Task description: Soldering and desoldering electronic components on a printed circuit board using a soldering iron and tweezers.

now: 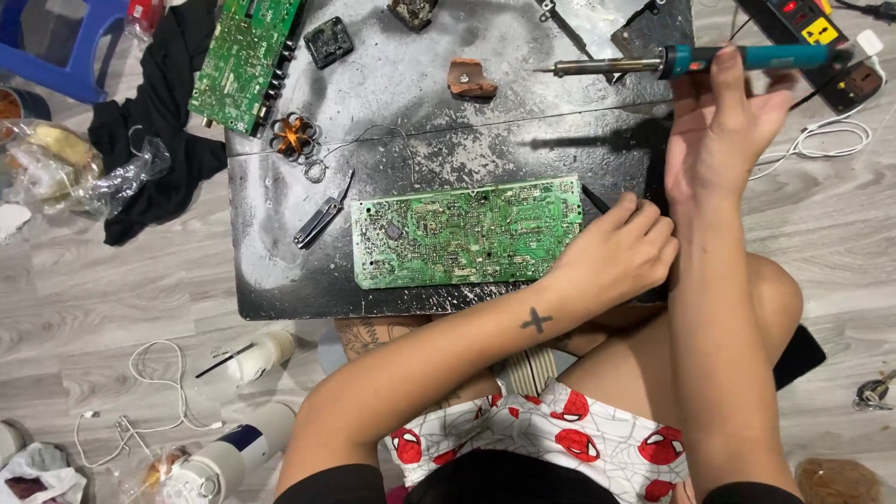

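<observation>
Bright, even light — soft shadows, sharp focus.

A second green circuit board (246,62) lies at the far left corner of the dark surface (280,271), beside a copper coil (294,136) and a folding multitool (320,220). A brown lump (471,78) and a small black module (329,42) sit farther back. On the floor lie black cloth (159,121), crumpled plastic bags (75,168), a white cable (154,383), and a power strip (821,37)
</observation>
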